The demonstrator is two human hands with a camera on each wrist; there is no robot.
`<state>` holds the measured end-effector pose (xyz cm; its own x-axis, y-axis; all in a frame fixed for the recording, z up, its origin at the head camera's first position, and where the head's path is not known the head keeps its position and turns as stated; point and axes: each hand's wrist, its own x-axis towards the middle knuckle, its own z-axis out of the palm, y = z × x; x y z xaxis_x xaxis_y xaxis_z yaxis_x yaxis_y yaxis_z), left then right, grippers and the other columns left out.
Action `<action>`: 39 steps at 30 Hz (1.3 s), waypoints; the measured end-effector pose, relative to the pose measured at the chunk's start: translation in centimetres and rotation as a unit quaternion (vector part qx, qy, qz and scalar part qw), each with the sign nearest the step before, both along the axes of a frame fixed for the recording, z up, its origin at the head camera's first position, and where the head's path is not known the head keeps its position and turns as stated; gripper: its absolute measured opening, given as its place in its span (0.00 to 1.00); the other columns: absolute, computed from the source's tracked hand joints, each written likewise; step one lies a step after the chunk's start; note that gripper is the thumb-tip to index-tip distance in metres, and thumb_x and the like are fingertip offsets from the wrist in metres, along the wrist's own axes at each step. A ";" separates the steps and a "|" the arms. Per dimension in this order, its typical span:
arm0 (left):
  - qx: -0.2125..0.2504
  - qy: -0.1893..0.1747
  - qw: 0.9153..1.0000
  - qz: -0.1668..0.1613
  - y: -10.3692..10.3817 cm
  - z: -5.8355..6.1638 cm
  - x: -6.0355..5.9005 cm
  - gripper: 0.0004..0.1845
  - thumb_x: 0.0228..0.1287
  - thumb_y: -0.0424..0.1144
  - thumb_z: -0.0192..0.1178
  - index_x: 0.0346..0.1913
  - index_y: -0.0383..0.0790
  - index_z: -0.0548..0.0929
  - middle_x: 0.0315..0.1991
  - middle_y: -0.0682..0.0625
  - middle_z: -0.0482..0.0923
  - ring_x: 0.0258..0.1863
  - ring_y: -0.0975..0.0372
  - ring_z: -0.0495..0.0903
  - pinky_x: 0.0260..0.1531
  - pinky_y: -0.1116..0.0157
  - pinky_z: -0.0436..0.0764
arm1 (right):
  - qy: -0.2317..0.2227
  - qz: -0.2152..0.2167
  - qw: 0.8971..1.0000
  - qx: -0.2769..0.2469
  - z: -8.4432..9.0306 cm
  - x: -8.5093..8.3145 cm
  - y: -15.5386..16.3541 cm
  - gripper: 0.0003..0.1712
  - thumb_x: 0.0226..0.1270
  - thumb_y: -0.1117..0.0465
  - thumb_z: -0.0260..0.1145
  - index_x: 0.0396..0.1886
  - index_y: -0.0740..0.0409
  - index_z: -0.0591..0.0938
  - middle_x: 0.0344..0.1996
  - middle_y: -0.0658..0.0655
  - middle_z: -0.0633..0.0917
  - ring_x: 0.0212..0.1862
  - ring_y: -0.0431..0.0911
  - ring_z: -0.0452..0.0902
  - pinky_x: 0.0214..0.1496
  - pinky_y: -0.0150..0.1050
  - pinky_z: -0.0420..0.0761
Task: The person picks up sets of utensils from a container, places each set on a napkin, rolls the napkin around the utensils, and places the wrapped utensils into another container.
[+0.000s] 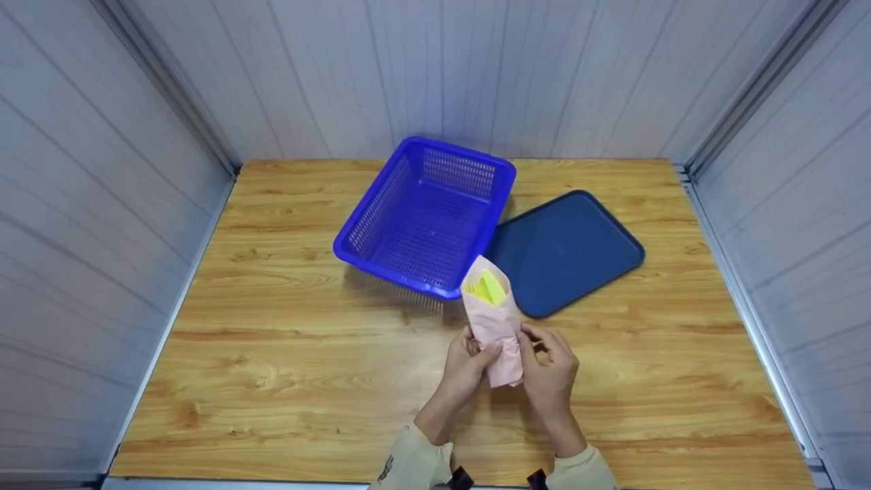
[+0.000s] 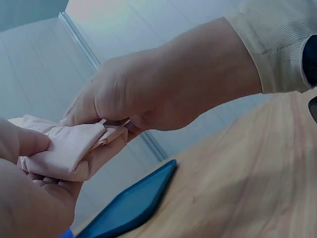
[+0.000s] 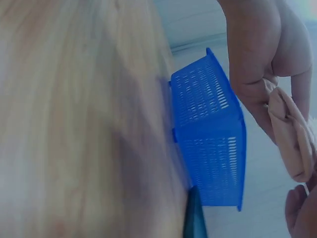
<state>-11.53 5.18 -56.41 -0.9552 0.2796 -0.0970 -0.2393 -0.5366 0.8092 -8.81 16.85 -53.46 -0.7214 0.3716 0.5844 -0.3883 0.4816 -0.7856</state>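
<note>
Closest to me, the left hand [image 1: 466, 357] and right hand [image 1: 550, 367] curl their fingers round the lower end of a pale pink cloth pouch [image 1: 495, 327] with something yellow [image 1: 488, 287] poking from its open top, held just above the wooden table [image 1: 286, 354]. This looks like wrapping or gathering the bundle; the next move seems to call for a firm pinch so nothing slips out. Beyond it sit the perforated blue plastic basket [image 1: 425, 214] and, just beside that, the flat dark blue tray [image 1: 565, 248].

No readable text, label, brand, number or sign shows in any view. A small dark mark sits on the left sleeve [image 1: 388, 468] in the head view, but it is too small to make out.
</note>
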 end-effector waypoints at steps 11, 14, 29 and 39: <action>-0.072 0.061 0.994 0.057 -1.8 1.7 -0.4 0.14 0.61 0.21 0.57 0.49 0.19 0.71 0.44 0.41 0.79 0.43 0.57 0.80 0.44 0.61 0.81 | -0.170 0.084 0.981 -0.043 0.5 -0.3 -0.8 0.17 0.58 0.64 0.73 0.47 0.64 0.86 0.35 0.54 0.87 0.36 0.46 0.81 0.38 0.33 0.80; -0.081 0.049 0.992 0.078 -2.4 2.5 -1.1 0.12 0.60 0.21 0.59 0.46 0.20 0.73 0.42 0.42 0.79 0.43 0.57 0.80 0.44 0.61 0.81 | -0.202 0.112 0.969 -0.089 1.3 -1.5 -1.3 0.15 0.59 0.64 0.73 0.45 0.65 0.85 0.35 0.56 0.87 0.36 0.46 0.81 0.37 0.34 0.79; -0.283 -0.010 0.959 0.021 -8.3 7.8 -15.1 0.28 0.58 0.22 0.57 0.63 0.25 0.66 0.35 0.42 0.81 0.32 0.59 0.79 0.35 0.65 0.80 | -0.325 0.197 0.917 -0.121 5.2 -16.0 -4.4 0.13 0.64 0.68 0.64 0.42 0.62 0.68 0.34 0.64 0.82 0.28 0.47 0.78 0.22 0.36 0.80; -0.538 0.037 0.839 0.071 -10.0 4.1 -22.7 0.31 0.41 0.21 0.62 0.54 0.28 0.68 0.45 0.37 0.76 0.44 0.51 0.74 0.48 0.57 0.76 | -0.435 0.184 0.879 0.066 1.8 -25.4 -8.0 0.16 0.51 0.69 0.57 0.42 0.68 0.72 0.34 0.58 0.74 0.39 0.51 0.70 0.41 0.41 0.77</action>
